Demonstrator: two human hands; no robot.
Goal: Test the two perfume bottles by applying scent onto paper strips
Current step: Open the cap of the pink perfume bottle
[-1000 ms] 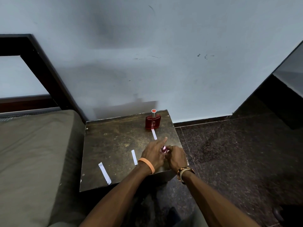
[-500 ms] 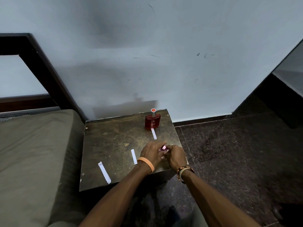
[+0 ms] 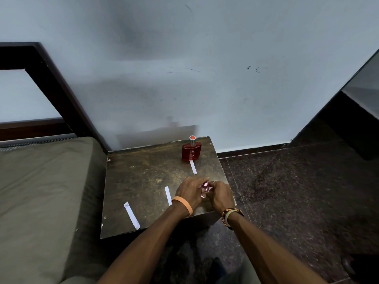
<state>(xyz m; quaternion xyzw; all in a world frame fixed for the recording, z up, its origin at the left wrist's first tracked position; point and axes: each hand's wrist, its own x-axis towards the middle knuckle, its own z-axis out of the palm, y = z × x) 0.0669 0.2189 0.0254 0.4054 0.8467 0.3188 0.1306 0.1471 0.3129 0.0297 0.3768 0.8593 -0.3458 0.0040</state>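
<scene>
Head view: both hands met low and right of centre in the frame, over the near right part of the desk (image 3: 143, 177).
Pink bottle: the small pink bottle (image 3: 205, 188) sat between the two hands, only a glint of it showing.
Left hand: the left hand (image 3: 189, 191) curled round the bottle's left side.
Right hand: the right hand (image 3: 221, 194) pinched it from the right.
Red bottle: the red bottle (image 3: 191, 152) stood upright at the desk's far right corner, untouched.
Strips: the far strip (image 3: 193, 167) lay at the red bottle's base, the middle strip (image 3: 168, 195) just left of the left hand, and the near strip (image 3: 131, 215) towards the desk's lower left.
Handling, bottles: probably glass, so hard, smooth and breakable. The pink one looked light and apt to slip; best held by the body, one finger free for the sprayer.
Handling, strips: thin, limp and very light. Best pinched at one end.
Hidden: the pink bottle's shape, its cap and whether it stood on the desk could not be told.
</scene>
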